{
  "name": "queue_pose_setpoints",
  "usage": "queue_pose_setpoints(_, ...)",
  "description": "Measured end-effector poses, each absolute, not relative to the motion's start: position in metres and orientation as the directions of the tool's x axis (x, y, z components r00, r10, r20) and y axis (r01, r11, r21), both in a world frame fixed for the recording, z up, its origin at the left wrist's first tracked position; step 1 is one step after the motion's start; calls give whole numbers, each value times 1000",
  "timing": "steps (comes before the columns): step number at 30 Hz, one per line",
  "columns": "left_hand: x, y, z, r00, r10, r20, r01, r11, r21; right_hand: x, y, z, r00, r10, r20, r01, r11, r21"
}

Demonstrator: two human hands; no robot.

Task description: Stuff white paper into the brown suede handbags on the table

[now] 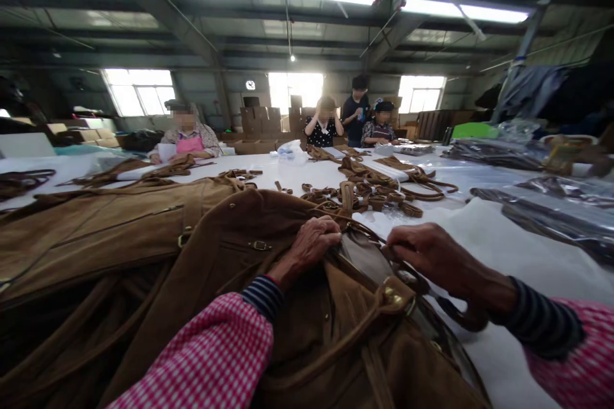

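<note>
A brown suede handbag (300, 348) lies in front of me with its top opening showing a pale grey lining (367, 257). My left hand (311, 244) is closed on the near left edge of that opening. Across from it, the fingers of my right hand (439, 259) pinch the far right edge. A long suede handle (330, 361) with brass-coloured fittings (392, 294) curves over the near side. What lies under my right palm is partly hidden. More brown suede bags (119, 223) with buckles and zips are piled on the left, touching this one.
Loose brown straps (369, 195) and suede pieces lie on the white table (261, 169) ahead. Plastic-wrapped flat items (499, 153) are stacked on the right. A seated person (187, 134) is across on the left, and several others are at the far side.
</note>
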State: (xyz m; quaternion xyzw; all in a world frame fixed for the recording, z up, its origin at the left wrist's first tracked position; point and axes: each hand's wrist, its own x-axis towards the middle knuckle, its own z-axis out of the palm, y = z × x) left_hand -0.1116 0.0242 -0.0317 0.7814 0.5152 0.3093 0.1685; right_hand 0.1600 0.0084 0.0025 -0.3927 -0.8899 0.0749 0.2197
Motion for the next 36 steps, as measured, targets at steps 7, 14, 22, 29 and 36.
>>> queue_pose_setpoints(7,-113,25,-32,244,917,314,652,-395,647,104,23,32,-696,694,182,651,718,-248)
queue_pose_setpoints(14,-111,25,-33,238,915,327,644,-401,652,78,24,34,-628,772,101,760,636,-135)
queue_pose_setpoints(22,-109,25,-33,210,929,305,660,-365,657,74,31,26,-616,780,108,780,623,-52)
queue_pose_setpoints(29,-109,25,-32,226,932,284,674,-360,644,69,27,24,-637,764,106,760,645,-81)
queue_pose_setpoints(36,-106,24,-28,291,921,258,695,-389,605,75,48,12,-663,743,86,691,652,-311)
